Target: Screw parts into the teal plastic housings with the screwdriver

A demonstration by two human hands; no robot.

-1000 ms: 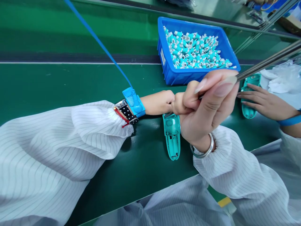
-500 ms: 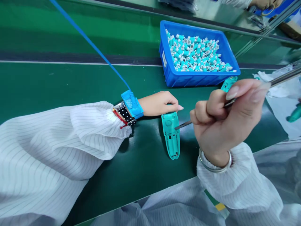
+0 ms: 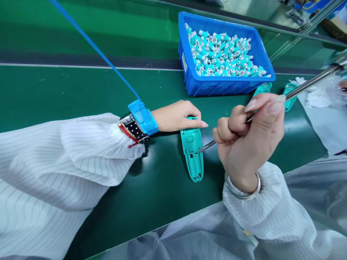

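A turquoise plastic housing half [image 3: 193, 141] lies on the green bench with its hollow inner side up. My left hand [image 3: 179, 116] is closed over its upper end, the thumb stretched across it; the fingers beneath are partly hidden. In a closed grip, my right hand [image 3: 251, 133] holds a slim metal rod-like tool [image 3: 309, 85] slantwise. The tool's narrow tip touches or nearly touches the housing's right edge, close to the crossbar about halfway down. Its far end is blurred, so the exact kind is unclear.
Behind my hands a blue bin [image 3: 227, 86] holds many small turquoise-and-white parts. Two more turquoise housings [image 3: 262, 89] lie right of it, near white paper [image 3: 317, 126]. A blue strap cord [image 3: 92, 43] runs from my left wrist to the upper left. Another person's hand [image 3: 343, 84] shows at the right edge.
The view has shifted a little. The tool's tip sits slightly lower along the housing's edge. A turquoise piece at the far right is gone from there; a second housing now shows behind my right hand.
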